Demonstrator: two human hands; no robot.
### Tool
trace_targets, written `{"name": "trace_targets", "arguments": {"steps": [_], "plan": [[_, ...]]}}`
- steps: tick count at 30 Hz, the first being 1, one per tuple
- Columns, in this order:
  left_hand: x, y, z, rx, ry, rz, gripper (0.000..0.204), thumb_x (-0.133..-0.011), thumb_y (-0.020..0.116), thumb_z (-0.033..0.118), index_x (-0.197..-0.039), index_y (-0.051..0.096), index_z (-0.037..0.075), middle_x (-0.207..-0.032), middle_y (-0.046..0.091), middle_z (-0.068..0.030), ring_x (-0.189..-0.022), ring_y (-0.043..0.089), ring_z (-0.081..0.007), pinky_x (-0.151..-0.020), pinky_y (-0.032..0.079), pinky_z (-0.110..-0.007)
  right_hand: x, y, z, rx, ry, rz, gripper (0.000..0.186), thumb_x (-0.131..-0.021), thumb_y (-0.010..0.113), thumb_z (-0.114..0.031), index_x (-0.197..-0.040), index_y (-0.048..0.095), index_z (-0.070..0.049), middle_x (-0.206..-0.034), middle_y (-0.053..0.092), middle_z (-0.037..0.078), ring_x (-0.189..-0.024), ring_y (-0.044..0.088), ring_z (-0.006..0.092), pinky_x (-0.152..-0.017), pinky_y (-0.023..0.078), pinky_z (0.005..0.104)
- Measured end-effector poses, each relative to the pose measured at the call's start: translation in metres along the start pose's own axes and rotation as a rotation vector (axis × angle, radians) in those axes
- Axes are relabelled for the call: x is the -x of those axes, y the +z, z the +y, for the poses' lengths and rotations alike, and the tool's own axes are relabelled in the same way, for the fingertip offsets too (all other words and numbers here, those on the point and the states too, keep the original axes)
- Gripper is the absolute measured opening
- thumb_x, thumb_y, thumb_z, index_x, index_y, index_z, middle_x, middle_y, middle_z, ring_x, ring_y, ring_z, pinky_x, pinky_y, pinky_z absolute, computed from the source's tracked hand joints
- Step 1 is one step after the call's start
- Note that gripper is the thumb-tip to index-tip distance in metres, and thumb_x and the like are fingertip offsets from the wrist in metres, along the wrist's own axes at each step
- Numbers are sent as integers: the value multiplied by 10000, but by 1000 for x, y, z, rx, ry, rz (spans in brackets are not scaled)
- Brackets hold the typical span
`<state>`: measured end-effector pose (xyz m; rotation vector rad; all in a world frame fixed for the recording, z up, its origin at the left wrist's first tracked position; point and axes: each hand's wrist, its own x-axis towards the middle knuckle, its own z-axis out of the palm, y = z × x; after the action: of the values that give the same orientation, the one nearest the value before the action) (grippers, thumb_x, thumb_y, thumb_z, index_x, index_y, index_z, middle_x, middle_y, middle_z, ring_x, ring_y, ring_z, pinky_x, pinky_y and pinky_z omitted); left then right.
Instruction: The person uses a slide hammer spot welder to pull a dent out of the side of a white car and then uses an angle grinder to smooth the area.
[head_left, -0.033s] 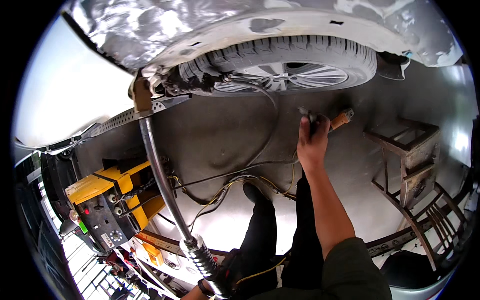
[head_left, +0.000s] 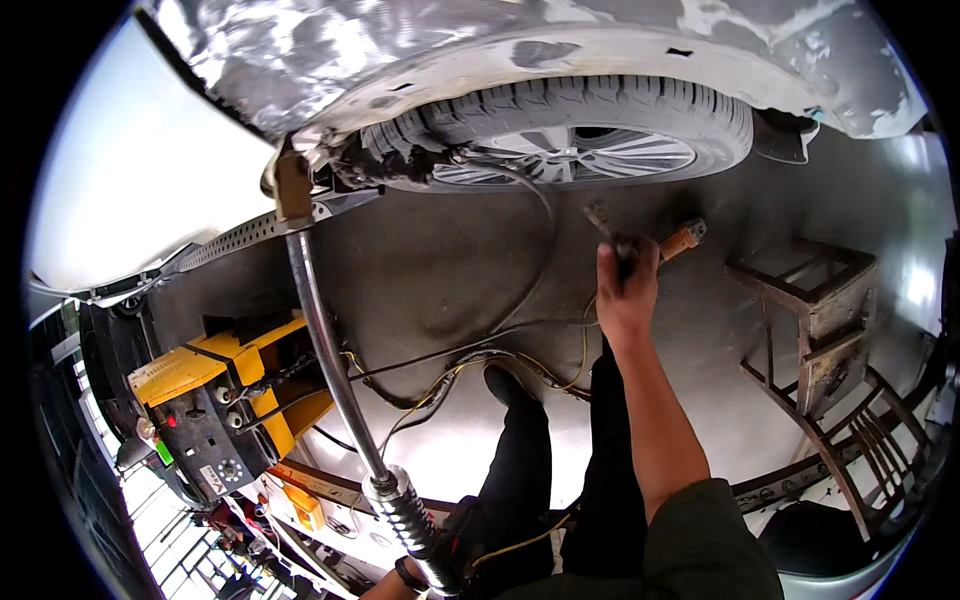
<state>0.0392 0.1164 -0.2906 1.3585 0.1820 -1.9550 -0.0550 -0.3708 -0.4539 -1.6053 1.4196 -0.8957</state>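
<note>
My right hand is in a closed grip above the floor, in front of the wheel. Out of its fist sticks a dark, motion-blurred tool; its kind I cannot make out. An orange power tool shows just beyond the fist, apparently lying on the floor. From the car body a chrome rod slants down toward me, with a spring-wrapped lower end and a brownish metal block at its top. My left forearm, with a dark wristband, reaches that lower end; the fingers are hidden.
A yellow and black machine stands at the left. Black and yellow cables run across the floor by my feet. A wooden stool stands at the right. The car's sanded grey panel arches over the wheel.
The tool's tip in my right hand has tilted slightly away and to the left, and it is more blurred. The hand itself barely moves. The rod's top sits slightly further right.
</note>
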Motion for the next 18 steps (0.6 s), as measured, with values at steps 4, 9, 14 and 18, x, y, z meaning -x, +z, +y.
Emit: {"name": "trace_targets", "arguments": {"steps": [4, 9, 14, 18], "plan": [[-2, -5, -8, 479, -312, 14, 437, -966, 587, 392, -1272, 499, 93, -908, 588, -50, -753, 585, -157, -597, 506, -293, 35, -33, -3, 110, -132, -125, 252, -952, 648, -191, -1107, 552, -17, -1011, 595, 169, -829, 625, 358, -758, 507, 401], [-5, -9, -14, 642, -284, -78, 420, -935, 630, 395, -1229, 526, 112, -924, 610, -72, -734, 612, -220, -568, 525, -334, 43, -38, -19, 225, -299, -232, 274, -894, 682, -127, -1131, 578, -37, -1050, 598, 161, -903, 616, 365, -777, 516, 431], [-5, 14, 22, 673, -321, -58, 535, -911, 648, 430, -1302, 497, 97, -932, 609, -95, -706, 610, -236, -567, 529, -340, 40, -37, -19, 220, -385, -484, 327, -839, 703, -74, -1148, 602, -102, -995, 625, 99, -906, 619, 329, -768, 525, 427], [-4, 13, 12, 786, -347, 60, 584, -903, 652, 448, -1326, 476, 85, -915, 608, -123, -644, 618, -249, -557, 545, -350, 14, -37, -49, 152, -662, -415, 299, -829, 703, -88, -1113, 609, -101, -963, 632, 64, -901, 608, 301, -777, 496, 425]]}}
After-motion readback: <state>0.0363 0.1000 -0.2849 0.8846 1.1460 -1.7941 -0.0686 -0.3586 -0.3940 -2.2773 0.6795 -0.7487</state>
